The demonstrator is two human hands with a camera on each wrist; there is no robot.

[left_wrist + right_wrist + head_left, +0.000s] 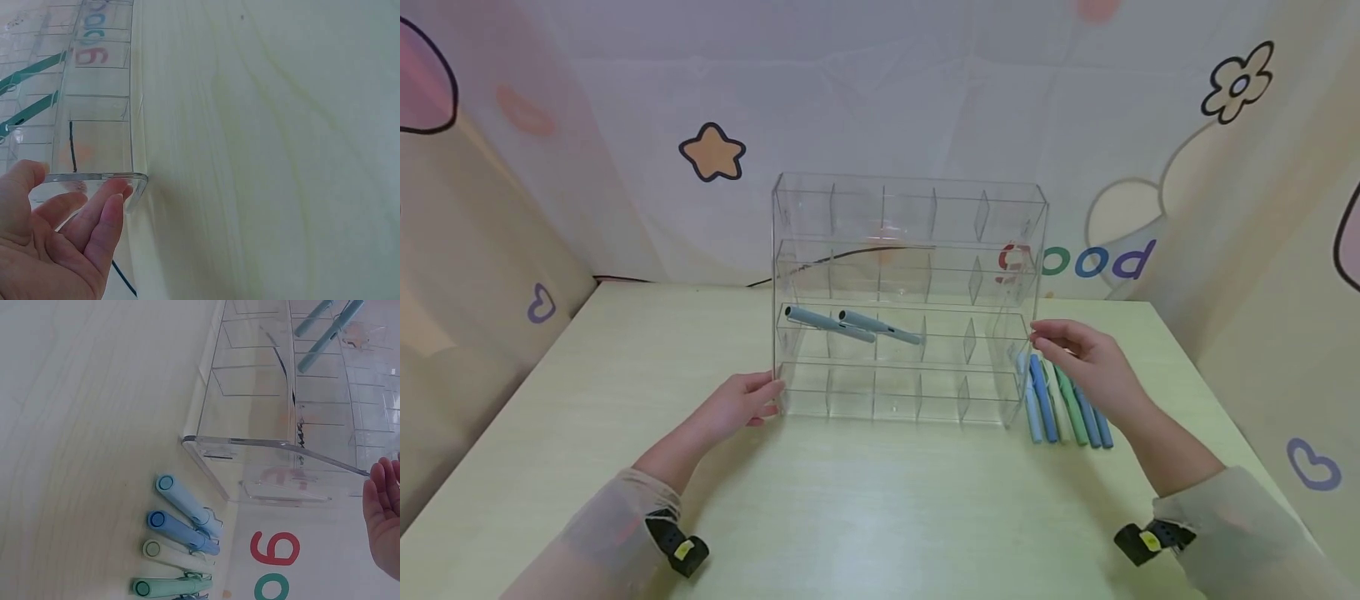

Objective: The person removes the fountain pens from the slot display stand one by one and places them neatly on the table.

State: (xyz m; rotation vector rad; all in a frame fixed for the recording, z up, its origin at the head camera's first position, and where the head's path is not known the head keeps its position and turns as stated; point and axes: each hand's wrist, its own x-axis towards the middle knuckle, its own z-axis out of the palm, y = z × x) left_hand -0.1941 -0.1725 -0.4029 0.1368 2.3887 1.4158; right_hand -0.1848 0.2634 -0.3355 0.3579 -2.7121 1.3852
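A clear acrylic pen rack point(901, 364) with several tiers of small compartments stands upright on the table. Two light blue pens, one on the left point(830, 323) and one beside it point(880, 327), lie slanted on its second tier from the bottom. My left hand point(741, 398) holds the rack's lower left side wall, thumb on one face and fingers on the other in the left wrist view. Higher up on the opposite side, my right hand point(1093, 367) pinches the right side edge; the right wrist view shows only part of it.
Several capped pens lie side by side right of the rack, among them a light blue pen point(187, 503), a blue pen point(181, 531), a cream pen point(175, 556) and a green pen point(172, 586). A printed cloth backdrop point(625, 167) rises behind the table point(880, 517).
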